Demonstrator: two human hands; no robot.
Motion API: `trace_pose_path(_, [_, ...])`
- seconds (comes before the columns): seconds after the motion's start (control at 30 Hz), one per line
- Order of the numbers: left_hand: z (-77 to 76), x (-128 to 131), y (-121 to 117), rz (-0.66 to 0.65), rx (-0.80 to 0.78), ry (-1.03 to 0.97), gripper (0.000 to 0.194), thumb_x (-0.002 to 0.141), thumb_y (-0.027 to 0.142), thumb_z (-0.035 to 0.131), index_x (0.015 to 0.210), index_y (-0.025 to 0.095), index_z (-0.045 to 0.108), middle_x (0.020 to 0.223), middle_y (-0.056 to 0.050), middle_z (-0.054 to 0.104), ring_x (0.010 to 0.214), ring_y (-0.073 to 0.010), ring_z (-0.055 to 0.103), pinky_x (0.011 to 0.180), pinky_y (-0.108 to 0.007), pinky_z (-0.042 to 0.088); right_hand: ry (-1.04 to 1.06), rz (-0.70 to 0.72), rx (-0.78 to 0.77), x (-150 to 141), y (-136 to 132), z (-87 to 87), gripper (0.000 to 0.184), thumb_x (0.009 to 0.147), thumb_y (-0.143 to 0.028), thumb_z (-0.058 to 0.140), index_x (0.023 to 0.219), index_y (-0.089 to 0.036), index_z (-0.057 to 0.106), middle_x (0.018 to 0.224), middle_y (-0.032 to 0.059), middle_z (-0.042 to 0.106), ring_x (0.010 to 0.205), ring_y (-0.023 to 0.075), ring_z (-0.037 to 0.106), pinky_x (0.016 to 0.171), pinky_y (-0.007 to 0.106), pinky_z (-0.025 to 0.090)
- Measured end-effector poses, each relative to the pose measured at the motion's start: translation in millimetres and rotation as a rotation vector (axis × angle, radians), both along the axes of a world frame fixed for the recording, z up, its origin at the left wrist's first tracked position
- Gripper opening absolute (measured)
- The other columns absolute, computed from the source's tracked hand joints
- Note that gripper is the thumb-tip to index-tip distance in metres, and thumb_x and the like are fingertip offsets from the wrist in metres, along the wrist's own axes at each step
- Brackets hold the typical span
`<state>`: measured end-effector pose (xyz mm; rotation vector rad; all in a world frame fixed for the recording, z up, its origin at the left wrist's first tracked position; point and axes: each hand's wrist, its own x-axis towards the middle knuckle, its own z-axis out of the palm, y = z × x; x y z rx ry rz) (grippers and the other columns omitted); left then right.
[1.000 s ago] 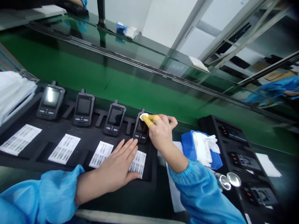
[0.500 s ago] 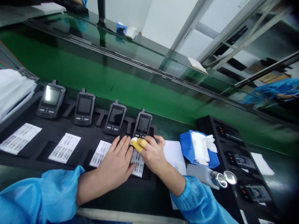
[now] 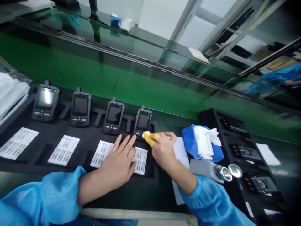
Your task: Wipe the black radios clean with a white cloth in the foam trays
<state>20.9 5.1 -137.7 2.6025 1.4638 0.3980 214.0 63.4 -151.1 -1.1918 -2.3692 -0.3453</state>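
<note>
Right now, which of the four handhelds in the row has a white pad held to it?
The rightmost handheld: the right hand holds the white pad at its lower right corner. The other three handhelds have none.

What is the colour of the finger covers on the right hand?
The finger covers are yellow, seen best in the head view.

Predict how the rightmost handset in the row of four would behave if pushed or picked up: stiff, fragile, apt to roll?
The handset looks stiff, given its straight-edged casing. Its blocky shape makes rolling unlikely. The broad, smooth-looking screen suggests it could be fragile if knocked.
</note>
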Motion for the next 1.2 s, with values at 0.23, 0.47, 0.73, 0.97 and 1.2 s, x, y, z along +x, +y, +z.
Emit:
trace_pose_path(0.23, [-3.8,-2,-1,-0.003,0.033,0.000,0.027,0.085,0.032,0.052,0.100,0.011,0.059,0.143,-0.019,0.039,0.134,-0.0327,0.033,0.113,-0.051,0.016,-0.030,0.006,0.152,-20,10,23.1,0.025,0.083,-0.008,0.051,0.086,-0.024,0.068,0.090,-0.0007,0.068,0.084,0.0131,0.052,0.093,0.040,0.018])
trace_pose_path(0.47, [0.7,-3,0,-0.001,0.010,0.010,0.029,0.085,0.037,0.053,0.100,0.013,0.059,0.143,-0.017,0.041,0.133,-0.0341,0.034,0.111,-0.055,0.015,-0.091,-0.049,0.258,-28,59,23.9,0.024,0.087,-0.011,0.049,0.087,-0.025,0.068,0.090,-0.0028,0.069,0.088,0.0137,0.051,0.095,0.041,0.012])
trace_pose_path(0.73, [-6.0,-1,-2,-0.005,0.020,-0.019,0.031,0.084,0.036,0.053,0.104,0.012,0.059,0.144,-0.018,0.039,0.135,-0.0331,0.031,0.111,-0.055,0.013,-0.064,0.052,0.032,-14,-7,4.6,0.026,0.077,-0.002,0.051,0.071,-0.022,0.066,0.090,-0.0015,0.069,0.085,0.0135,0.052,0.093,0.040,0.019])
trace_pose_path(0.97, [10.9,-37,-11,-0.020,0.097,-0.025,0.025,0.086,0.034,0.053,0.098,0.013,0.061,0.137,-0.016,0.049,0.132,-0.0300,0.038,0.110,-0.048,0.024,0.048,0.029,0.044,-37,-12,29.7,0.038,0.069,0.000,0.047,0.086,-0.025,0.069,0.087,0.0008,0.065,0.081,0.0149,0.051,0.087,0.039,0.023])
trace_pose_path(1.2, [9.0,-91,-21,0.080,0.034,-0.004,0.026,0.088,0.036,0.053,0.102,0.015,0.061,0.133,-0.013,0.053,0.133,-0.0313,0.037,0.110,-0.057,0.020,-0.038,0.027,0.146,-101,38,40.1,0.032,0.071,-0.001,0.049,0.078,-0.024,0.069,0.090,0.0027,0.063,0.086,0.0173,0.047,0.088,0.041,0.021])
